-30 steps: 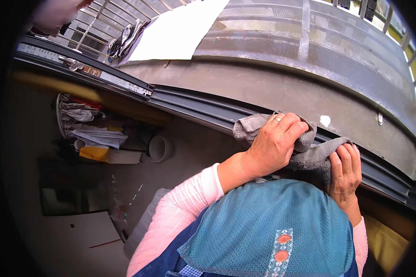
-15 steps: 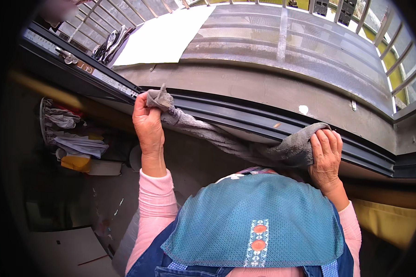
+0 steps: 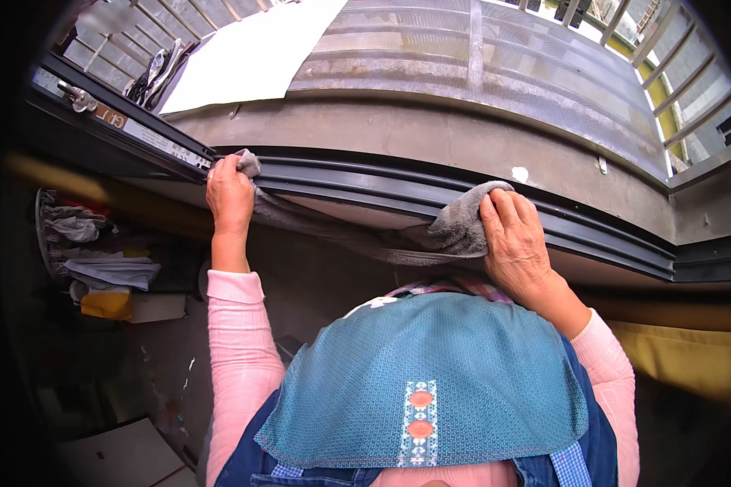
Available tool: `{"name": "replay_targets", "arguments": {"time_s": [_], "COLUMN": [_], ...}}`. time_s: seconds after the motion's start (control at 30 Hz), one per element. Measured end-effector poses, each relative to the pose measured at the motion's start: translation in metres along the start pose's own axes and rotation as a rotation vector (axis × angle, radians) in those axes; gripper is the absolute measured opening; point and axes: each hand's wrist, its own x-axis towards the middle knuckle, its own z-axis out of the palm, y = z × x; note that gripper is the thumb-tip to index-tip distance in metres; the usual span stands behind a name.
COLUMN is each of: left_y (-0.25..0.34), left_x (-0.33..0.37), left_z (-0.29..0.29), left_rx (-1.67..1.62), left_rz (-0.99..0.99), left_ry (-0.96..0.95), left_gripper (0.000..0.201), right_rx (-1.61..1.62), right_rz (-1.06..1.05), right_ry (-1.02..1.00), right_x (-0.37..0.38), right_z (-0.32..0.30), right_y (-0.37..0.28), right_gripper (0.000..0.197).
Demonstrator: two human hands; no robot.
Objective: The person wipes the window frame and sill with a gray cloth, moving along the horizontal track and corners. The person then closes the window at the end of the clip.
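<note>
A long grey cloth [image 3: 365, 241] sags between my two hands, just on the near side of a dark metal sliding-window track [image 3: 357, 188]. My left hand [image 3: 231, 195] is closed on one end of the cloth, at the track's left part beside the window frame; a tuft pokes out past the fingers. My right hand [image 3: 516, 239] grips the other end, which is bunched up and pressed onto the track's rails right of the middle. The right fingertips are partly hidden in the cloth's folds.
Beyond the track lie a grey ledge [image 3: 430, 134], a corrugated translucent panel [image 3: 398, 53] and a white sheet [image 3: 252, 57], enclosed by metal bars [image 3: 666, 69]. The dark window frame [image 3: 130, 122] stands at left. Below left are piled cloths [image 3: 110, 268]; a yellow cloth [image 3: 682, 353] hangs at right.
My right hand has slid left along the track with its end of the cloth, nearer to my left hand. The cloth hangs in a looser sag. The whole view has shifted slightly.
</note>
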Motion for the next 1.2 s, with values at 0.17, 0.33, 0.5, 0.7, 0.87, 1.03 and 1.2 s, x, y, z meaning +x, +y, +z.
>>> {"name": "replay_targets", "arguments": {"time_s": [0.17, 0.33, 0.5, 0.7, 0.87, 1.03, 1.2], "left_y": [0.042, 0.111, 0.161, 0.154, 0.127, 0.083, 0.02], "left_x": [-0.022, -0.043, -0.057, -0.08, -0.106, -0.133, -0.131], "left_z": [-0.002, -0.01, -0.011, -0.043, -0.056, -0.046, -0.079], "left_rx": [-0.12, -0.363, -0.703, -1.037, -1.099, -0.893, -0.764], "left_rz": [0.095, 0.261, 0.359, 0.308, 0.079, 0.055, -0.044], "left_ry": [0.016, 0.034, -0.062, -0.289, -0.329, -0.027, 0.158], "left_gripper": [0.024, 0.027, 0.032, 0.063, 0.094, 0.068, 0.051], "right_rx": [0.03, 0.088, 0.245, 0.689, 1.17, 1.104, 0.9], "right_rz": [-0.08, -0.149, -0.182, -0.09, -0.019, -0.376, -0.394], "right_ry": [0.013, 0.024, 0.118, 0.206, -0.05, -0.267, -0.171], "right_x": [0.017, 0.041, 0.059, 0.069, 0.083, 0.094, 0.078], "right_z": [0.006, 0.015, 0.034, 0.039, 0.044, 0.048, 0.028], "right_y": [-0.014, -0.027, -0.036, -0.05, -0.093, -0.115, -0.1], "right_gripper": [0.045, 0.037, 0.03, 0.033, 0.029, 0.04, 0.041]}}
